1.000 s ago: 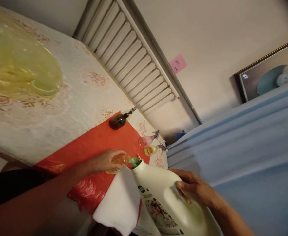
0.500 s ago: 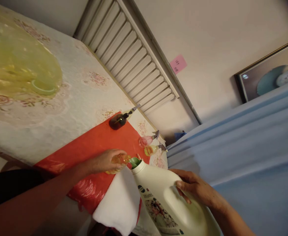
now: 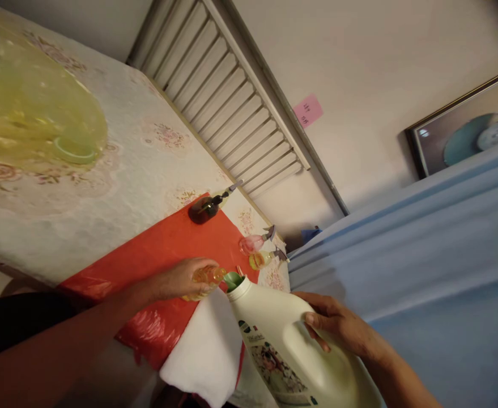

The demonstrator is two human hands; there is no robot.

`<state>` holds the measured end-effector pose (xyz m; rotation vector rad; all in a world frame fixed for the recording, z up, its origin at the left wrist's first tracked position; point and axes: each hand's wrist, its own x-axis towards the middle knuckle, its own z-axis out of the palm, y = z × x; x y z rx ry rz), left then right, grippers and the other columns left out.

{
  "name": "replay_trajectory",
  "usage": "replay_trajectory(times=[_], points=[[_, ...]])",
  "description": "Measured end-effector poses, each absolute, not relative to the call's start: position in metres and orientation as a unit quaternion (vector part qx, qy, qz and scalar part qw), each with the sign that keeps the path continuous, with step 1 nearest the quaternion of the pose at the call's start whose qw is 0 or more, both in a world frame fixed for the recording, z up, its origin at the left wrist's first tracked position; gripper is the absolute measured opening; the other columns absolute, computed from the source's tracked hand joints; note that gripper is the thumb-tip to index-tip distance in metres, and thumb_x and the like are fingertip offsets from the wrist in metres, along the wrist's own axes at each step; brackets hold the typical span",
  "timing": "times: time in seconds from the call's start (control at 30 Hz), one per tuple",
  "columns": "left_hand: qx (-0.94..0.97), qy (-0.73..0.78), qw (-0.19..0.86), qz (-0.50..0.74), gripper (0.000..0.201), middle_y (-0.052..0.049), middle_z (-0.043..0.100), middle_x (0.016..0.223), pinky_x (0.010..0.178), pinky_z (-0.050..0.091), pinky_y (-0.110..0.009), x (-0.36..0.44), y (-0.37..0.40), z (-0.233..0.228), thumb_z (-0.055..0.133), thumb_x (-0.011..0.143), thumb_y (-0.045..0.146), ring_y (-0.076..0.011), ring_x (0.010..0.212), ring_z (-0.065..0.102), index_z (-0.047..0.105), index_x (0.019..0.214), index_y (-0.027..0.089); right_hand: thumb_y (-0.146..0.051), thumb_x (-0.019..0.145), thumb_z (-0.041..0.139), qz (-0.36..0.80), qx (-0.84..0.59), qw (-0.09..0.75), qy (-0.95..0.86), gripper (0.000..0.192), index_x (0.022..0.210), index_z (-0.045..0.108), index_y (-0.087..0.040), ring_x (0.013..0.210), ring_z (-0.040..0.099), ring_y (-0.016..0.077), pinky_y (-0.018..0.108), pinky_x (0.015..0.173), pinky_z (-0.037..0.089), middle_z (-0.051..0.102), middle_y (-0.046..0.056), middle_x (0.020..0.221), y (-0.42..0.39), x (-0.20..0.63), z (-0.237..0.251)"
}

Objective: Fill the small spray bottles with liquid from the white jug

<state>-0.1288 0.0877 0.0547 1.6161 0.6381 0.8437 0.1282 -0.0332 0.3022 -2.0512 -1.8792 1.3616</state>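
My left hand [image 3: 179, 279] grips a small clear bottle [image 3: 208, 276] holding amber liquid, standing on the red plastic sheet [image 3: 164, 249]. A green funnel [image 3: 232, 279] sits at the small bottle's mouth. My right hand [image 3: 337, 327] holds the handle of a large white jug [image 3: 291, 351], tilted so that its neck meets the funnel. A white cloth [image 3: 208, 351] lies under the jug, near the table edge.
On the table stand a dark pump bottle [image 3: 204, 208], a pink spray bottle [image 3: 252, 243] and a yellow spray bottle [image 3: 262, 259]. A yellow plastic bag [image 3: 32, 107] lies far left on the flowered tablecloth [image 3: 116, 181]. Blue fabric [image 3: 422, 272] fills the right.
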Motion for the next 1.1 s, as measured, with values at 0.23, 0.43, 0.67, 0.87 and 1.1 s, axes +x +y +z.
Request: replay_trajectory(times=[0.23,0.43,0.67,0.87,1.1], points=[[0.692,0.271,0.565,0.358,0.054,-0.008,0.067,0.125,0.093,0.048,-0.032,-0.1281,0.088,0.0548,0.065,0.07,0.031,-0.0266,0.112,0.062,0.06,0.122,0.019,-0.052,0.088,0.06,0.444,-0.662,0.024,-0.604,0.057,0.129,0.058,-0.012,0.046,0.039,0.0058,0.019,0.044,0.029,0.052,-0.002,0.063,-0.0319,0.1269,0.3017],[0.695,0.276,0.56,0.355,0.051,-0.007,0.067,0.124,0.093,0.049,-0.031,-0.1296,0.0868,0.0571,0.064,0.07,0.029,-0.0272,0.112,0.063,0.062,0.12,0.019,-0.054,0.088,0.059,0.438,-0.665,0.019,-0.604,0.059,0.13,0.057,-0.012,0.045,0.038,0.0057,0.02,0.044,0.029,0.052,-0.003,0.062,-0.0325,0.1254,0.3033],[0.695,0.275,0.56,0.358,0.054,-0.007,0.065,0.129,0.098,0.047,-0.033,-0.1289,0.0877,0.0534,0.064,0.07,0.03,-0.0271,0.117,0.06,0.059,0.123,0.021,-0.058,0.086,0.059,0.435,-0.669,0.009,-0.603,0.062,0.128,0.058,-0.013,0.046,0.038,0.0062,0.02,0.044,0.028,0.051,-0.002,0.063,-0.0313,0.1193,0.3054],[0.692,0.258,0.57,0.36,0.053,-0.006,0.067,0.126,0.092,0.05,-0.032,-0.127,0.0889,0.0491,0.064,0.072,0.032,-0.0268,0.112,0.063,0.059,0.123,0.021,-0.057,0.086,0.059,0.438,-0.671,0.01,-0.599,0.063,0.129,0.058,-0.012,0.045,0.038,0.0061,0.02,0.044,0.028,0.05,-0.003,0.063,-0.0311,0.1193,0.3054],[0.675,0.251,0.596,0.354,0.055,-0.008,0.066,0.126,0.09,0.051,-0.033,-0.1272,0.0878,0.048,0.064,0.073,0.031,-0.0271,0.11,0.064,0.057,0.126,0.019,-0.057,0.086,0.06,0.432,-0.672,0.012,-0.602,0.062,0.128,0.058,-0.012,0.045,0.039,0.0062,0.02,0.044,0.029,0.051,-0.003,0.062,-0.0313,0.1207,0.3046]])
